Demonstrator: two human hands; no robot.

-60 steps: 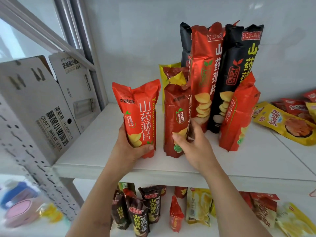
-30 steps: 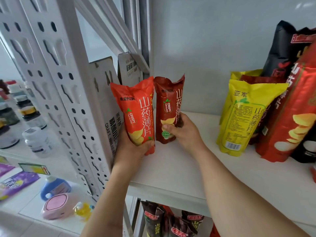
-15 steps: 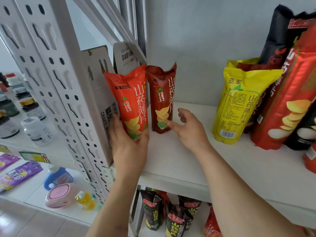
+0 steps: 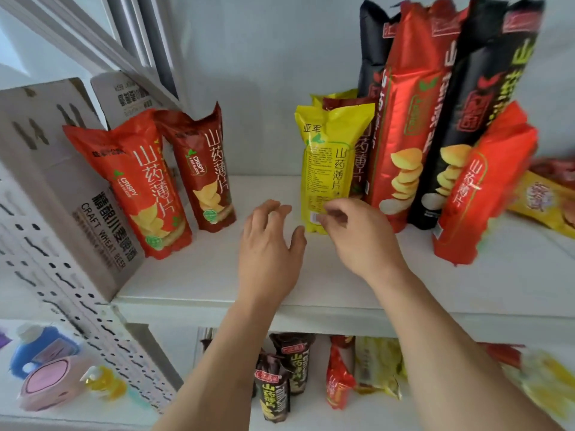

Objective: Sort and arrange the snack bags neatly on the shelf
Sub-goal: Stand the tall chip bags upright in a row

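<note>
Both forearms reach up from the lower edge of the view over the front edge of the white shelf [image 4: 311, 293]. The left hand [image 4: 267, 253] hovers palm-down above the shelf's middle, its fingers [image 4: 273, 209] loosely spread and slightly curved, holding nothing. The right hand [image 4: 357, 234] is just beside it, knuckles up, with its fingers [image 4: 329, 213] curled at the bottom corner of the yellow snack bag [image 4: 326, 169]; whether they pinch the bag or only touch it cannot be told.

Toward the shelf's left end two bags stand upright side by side: an orange-red snack bag [image 4: 140, 185] nearer the front edge, leaning against a grey cardboard box [image 4: 62, 169], and a dark red snack bag [image 4: 202, 169] behind it toward the back wall.

Toward the right end, the yellow bag stands in front of a second yellow one and a dark red one, mostly hidden. Beside them stand four tall bags: two black [image 4: 485, 88] and a tall red bag [image 4: 410, 119] visible between them, one black partly hidden at the back. A shorter red bag [image 4: 479, 188] leans in front. Flat yellow packets [image 4: 547, 200] lie at the far right edge, blurred.

The lower shelf holds more bags, too blurred to count.
</note>
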